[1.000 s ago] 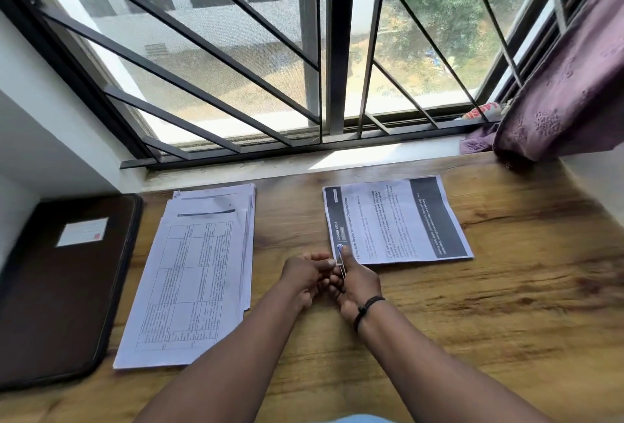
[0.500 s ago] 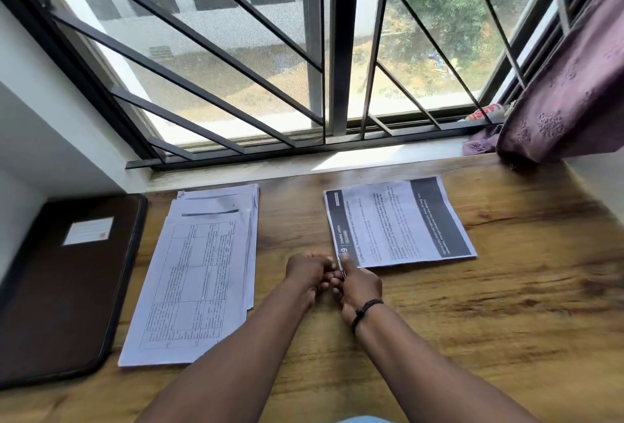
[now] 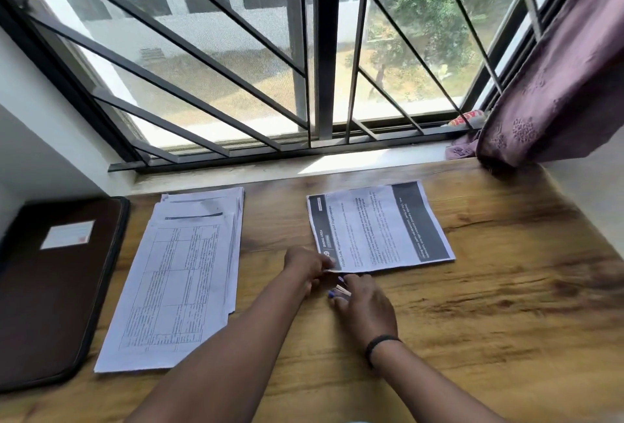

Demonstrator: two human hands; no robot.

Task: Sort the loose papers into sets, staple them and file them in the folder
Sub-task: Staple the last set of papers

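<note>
The small stapler [image 3: 340,287] was mostly hidden inside the right hand [image 3: 364,304]; only a pale body with blue ends showed between the curled fingers, blurred by motion. The right hand gripped it just at 6 o'clock of the printed set [image 3: 378,227]. The left hand [image 3: 305,269] pinched the near left corner of this set and lifted it a little; the fingertips were blurred there, so the exact grip was hard to see.

On the printed set, which lay turned sideways on the wooden desk [image 3: 489,287], I could read "DINING AREA" in the dark band and a heading ending with "and Organization". The smaller text was too fine to read.

At 9 o'clock from the hands lay the loose paper stack [image 3: 179,274], with tables printed on the top sheet, not readable. Further to 9 o'clock, the dark folder [image 3: 47,294] was cut off by the picture edge; its white label [image 3: 67,234] had faint marks I could not read.
</note>
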